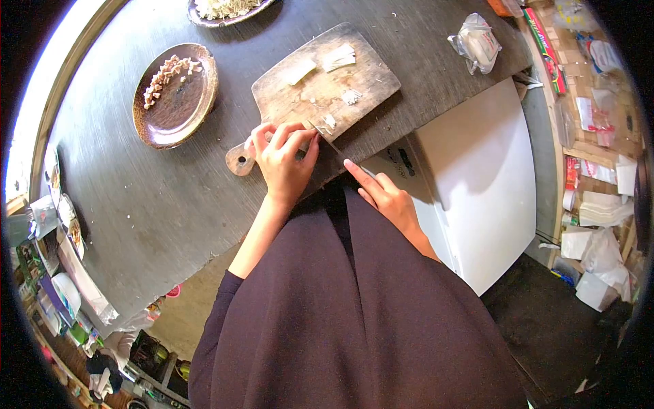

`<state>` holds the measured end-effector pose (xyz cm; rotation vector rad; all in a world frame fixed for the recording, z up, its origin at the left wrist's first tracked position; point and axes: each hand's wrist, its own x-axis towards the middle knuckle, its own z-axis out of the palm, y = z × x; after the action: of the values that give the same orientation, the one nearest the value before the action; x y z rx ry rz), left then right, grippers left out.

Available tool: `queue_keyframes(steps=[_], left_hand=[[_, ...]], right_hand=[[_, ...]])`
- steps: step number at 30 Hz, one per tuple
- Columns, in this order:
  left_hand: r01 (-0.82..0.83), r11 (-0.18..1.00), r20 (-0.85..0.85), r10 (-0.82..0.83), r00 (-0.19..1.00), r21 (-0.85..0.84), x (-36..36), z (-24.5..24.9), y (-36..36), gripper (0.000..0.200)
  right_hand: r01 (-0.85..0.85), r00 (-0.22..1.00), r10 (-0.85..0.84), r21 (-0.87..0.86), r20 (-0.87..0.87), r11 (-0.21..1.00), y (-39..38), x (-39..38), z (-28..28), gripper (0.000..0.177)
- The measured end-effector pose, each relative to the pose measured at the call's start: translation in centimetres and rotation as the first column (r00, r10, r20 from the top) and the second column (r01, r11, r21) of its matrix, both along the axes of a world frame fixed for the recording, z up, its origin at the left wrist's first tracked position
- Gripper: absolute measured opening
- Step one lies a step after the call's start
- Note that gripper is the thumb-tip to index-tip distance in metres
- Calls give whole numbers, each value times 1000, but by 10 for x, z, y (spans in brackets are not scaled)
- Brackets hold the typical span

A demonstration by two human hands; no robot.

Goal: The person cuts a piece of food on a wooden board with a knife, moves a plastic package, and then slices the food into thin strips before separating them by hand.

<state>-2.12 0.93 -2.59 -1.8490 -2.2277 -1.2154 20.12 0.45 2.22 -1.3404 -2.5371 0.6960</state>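
Note:
My right hand (385,198) grips a knife (332,144), its forefinger stretched along the handle. The thin blade points up and left over the near edge of a wooden cutting board (371,76). My left hand (283,155) rests on the board beside the blade, fingers curled down; whatever they press is hidden. Just past the fingertips lie small white bits (330,121). Farther up the board are a pale slab (301,72), a bundle of white strips (339,58) and a little heap of white dice (351,97).
Left of the board stands a brown plate (180,116) with diced brownish pieces (167,75). Another plate (235,20) at the top holds pale shreds. A clear plastic bag (477,42) with white contents lies near the dark table's (136,225) right edge. Below stands a white appliance (484,184).

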Motion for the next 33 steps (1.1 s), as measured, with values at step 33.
queue_keyframes(steps=[33], left_hand=[[11, 1000, 20, -11, 1000, 17, -1, 1, 0, 15]], right_hand=[[14, 1000, -15, -97, -11, 995, 2, -1, 5, 66]])
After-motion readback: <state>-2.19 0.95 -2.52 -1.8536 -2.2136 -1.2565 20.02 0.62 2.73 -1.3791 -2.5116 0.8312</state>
